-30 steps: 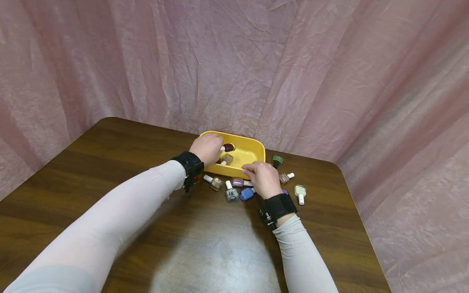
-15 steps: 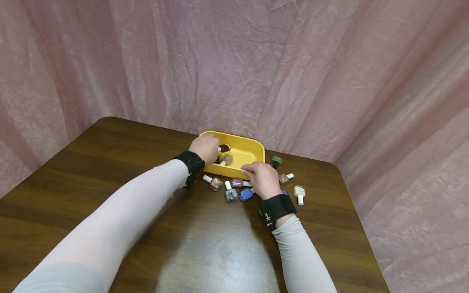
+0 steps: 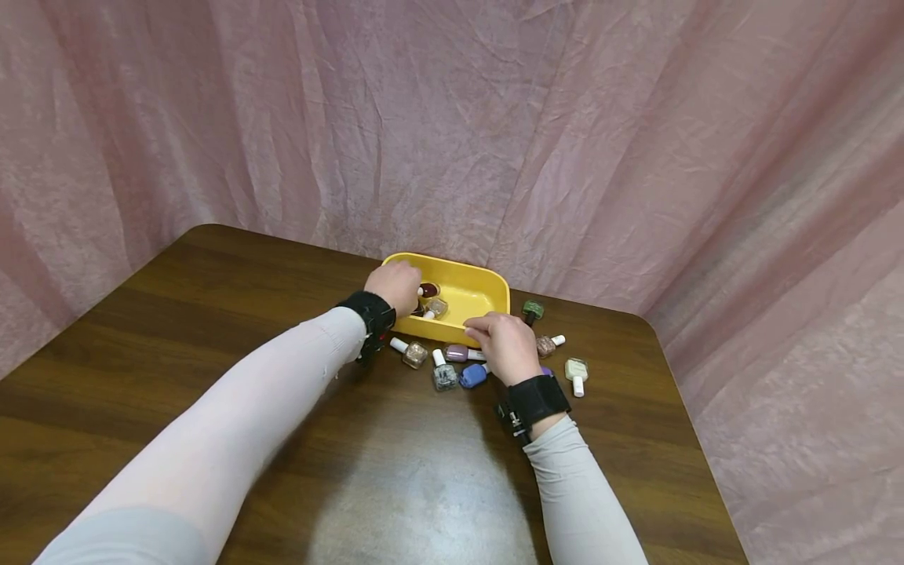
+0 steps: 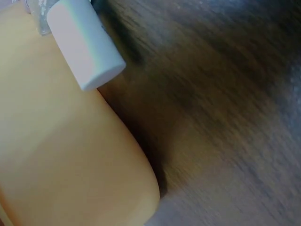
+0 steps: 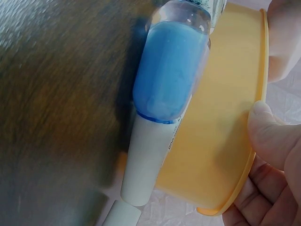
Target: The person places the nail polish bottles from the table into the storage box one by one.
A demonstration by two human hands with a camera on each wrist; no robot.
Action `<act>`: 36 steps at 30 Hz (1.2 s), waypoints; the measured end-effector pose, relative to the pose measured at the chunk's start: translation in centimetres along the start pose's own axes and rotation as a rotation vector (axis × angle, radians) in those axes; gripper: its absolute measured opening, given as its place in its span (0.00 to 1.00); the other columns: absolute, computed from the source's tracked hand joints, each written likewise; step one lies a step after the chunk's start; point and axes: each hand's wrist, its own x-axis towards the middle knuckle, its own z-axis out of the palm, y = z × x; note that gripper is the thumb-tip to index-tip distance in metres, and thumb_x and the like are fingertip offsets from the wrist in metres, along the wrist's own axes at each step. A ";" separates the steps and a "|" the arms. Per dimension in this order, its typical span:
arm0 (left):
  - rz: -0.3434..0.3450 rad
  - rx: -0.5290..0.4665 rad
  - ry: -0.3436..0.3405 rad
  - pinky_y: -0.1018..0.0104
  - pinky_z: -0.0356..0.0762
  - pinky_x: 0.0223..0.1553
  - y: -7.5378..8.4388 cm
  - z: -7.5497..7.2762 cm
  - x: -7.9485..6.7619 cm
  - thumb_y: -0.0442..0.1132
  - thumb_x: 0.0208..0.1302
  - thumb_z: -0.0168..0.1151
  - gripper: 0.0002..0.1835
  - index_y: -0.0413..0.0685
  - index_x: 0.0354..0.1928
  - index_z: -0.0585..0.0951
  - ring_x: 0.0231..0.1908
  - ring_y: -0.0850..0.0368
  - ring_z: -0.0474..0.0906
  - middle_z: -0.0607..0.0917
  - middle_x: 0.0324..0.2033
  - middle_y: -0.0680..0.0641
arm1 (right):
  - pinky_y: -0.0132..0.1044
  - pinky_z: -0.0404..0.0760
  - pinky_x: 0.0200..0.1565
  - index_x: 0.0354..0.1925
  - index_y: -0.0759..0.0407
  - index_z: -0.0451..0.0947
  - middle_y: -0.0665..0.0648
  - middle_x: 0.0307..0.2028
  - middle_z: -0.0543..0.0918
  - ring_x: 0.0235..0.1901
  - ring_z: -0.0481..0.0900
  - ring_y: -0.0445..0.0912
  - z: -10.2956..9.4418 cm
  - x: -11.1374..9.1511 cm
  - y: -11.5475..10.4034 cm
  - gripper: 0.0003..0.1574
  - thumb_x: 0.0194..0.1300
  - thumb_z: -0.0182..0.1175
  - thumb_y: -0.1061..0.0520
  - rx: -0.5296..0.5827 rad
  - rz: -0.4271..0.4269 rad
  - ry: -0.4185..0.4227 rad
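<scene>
With our right hand [image 3: 504,341] we pinch the near side of the yellow tray [image 3: 487,277] on the worktop [image 3: 282,275]. Inside it, our left hand [image 3: 395,286] is beside a dark-red nail polish bottle [image 3: 430,290]; fingertips hidden, we cannot tell its grip.

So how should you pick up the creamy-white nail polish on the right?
I'd pinch its white cap, reaching in from the person's side. The creamy-white nail polish lies on its side with that narrow cap pointing toward the person, and nothing blocks the way. The right hand is closer, but it's holding the yellow tub by its rim.
</scene>
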 end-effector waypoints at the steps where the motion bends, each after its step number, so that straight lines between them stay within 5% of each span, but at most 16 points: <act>1: 0.001 0.000 -0.001 0.44 0.85 0.54 0.0 0.0 0.0 0.34 0.74 0.66 0.12 0.40 0.55 0.89 0.51 0.44 0.84 0.88 0.48 0.41 | 0.53 0.86 0.45 0.51 0.52 0.95 0.54 0.42 0.94 0.44 0.91 0.54 0.0 0.0 0.0 0.10 0.74 0.74 0.54 -0.002 0.002 -0.003; 25: 0.024 0.041 0.043 0.40 0.87 0.53 0.0 0.6 -0.2 0.33 0.78 0.59 0.12 0.40 0.52 0.90 0.50 0.39 0.85 0.89 0.47 0.39 | 0.53 0.86 0.45 0.50 0.52 0.96 0.54 0.42 0.94 0.44 0.91 0.55 0.0 0.0 0.0 0.10 0.74 0.74 0.53 -0.007 -0.005 0.002; 36: 0.004 0.030 0.012 0.40 0.85 0.57 0.3 0.7 -0.1 0.33 0.83 0.54 0.15 0.41 0.56 0.90 0.54 0.39 0.84 0.89 0.51 0.39 | 0.53 0.86 0.44 0.51 0.52 0.96 0.54 0.41 0.94 0.43 0.91 0.54 0.0 0.0 0.0 0.10 0.74 0.74 0.53 -0.010 -0.001 0.000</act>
